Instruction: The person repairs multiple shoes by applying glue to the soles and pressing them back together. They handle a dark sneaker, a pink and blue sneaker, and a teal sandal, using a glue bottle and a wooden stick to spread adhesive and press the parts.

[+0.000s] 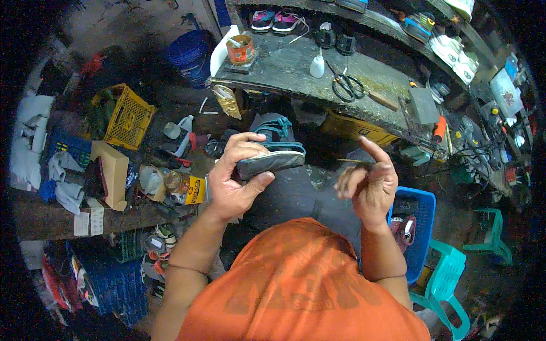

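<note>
My left hand [236,176] is closed around a dark shoe [278,129] with teal laces, fingers on top and thumb below. The shoe's grey sole [270,165] with a pale edge is tipped toward me; whether it is fully joined to the upper I cannot tell. To the right, apart from the shoe, my right hand [369,184] is raised. Its index finger is stretched out and the other fingers are loosely bent and partly blurred, with nothing visible in them.
Ahead stands a worn workbench [284,62] with an orange tin [240,50], a white squeeze bottle [317,65], black-handled scissors [347,88] and several shoes. A blue bin [418,227] with a shoe and a teal plastic chair [446,273] are at right. A yellow crate [129,116] stands left.
</note>
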`<state>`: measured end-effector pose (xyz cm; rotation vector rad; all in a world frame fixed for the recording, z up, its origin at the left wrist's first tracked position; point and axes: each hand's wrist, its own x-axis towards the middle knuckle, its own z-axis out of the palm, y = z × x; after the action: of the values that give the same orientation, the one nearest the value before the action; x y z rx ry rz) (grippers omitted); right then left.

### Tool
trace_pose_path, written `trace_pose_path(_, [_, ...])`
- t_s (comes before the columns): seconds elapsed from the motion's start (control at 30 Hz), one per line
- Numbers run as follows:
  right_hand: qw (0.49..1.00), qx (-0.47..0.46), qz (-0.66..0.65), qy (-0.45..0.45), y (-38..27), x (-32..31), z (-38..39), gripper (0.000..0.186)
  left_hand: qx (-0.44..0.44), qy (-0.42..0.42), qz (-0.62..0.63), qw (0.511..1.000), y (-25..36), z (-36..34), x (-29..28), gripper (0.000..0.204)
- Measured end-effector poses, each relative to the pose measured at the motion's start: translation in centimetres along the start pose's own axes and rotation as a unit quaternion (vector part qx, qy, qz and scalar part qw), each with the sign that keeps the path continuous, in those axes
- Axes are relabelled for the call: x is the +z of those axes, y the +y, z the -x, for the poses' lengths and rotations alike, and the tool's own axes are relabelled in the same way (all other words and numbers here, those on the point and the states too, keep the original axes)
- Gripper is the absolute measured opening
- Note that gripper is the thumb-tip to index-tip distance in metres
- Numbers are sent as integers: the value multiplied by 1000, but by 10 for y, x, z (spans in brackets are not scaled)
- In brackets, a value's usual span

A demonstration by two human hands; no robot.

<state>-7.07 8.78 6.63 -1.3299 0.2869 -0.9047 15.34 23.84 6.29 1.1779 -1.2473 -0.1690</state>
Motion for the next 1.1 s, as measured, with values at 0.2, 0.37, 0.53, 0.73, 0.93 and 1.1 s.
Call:
trace_pose_path(0.2, [997, -21, 55, 56, 3, 9, 12, 62, -8, 20, -39, 999, 4, 3, -2, 31])
trace_pose_path(0.37, [995, -41, 81, 27, -9, 17, 19, 28, 10, 5, -79, 997, 15, 4, -6, 23])
trace_pose_path(0.53, [993, -95, 61, -46, -13, 25, 19, 30, -30, -19, -44, 998, 25, 9, 0, 21])
trace_pose_path(0.73, [994, -81, 68, -42, -16, 33, 23, 30, -1, -16, -44, 999, 26, 8, 4, 21])
trace_pose_path(0.93, [993, -105, 0, -55, -19, 37, 21, 20, 13, -43, -59, 997, 26, 10, 9, 22])
trace_pose_path(1.1, [973, -144, 127, -126, -25, 40, 26, 19, 33, -55, -89, 994, 27, 18, 24, 24])
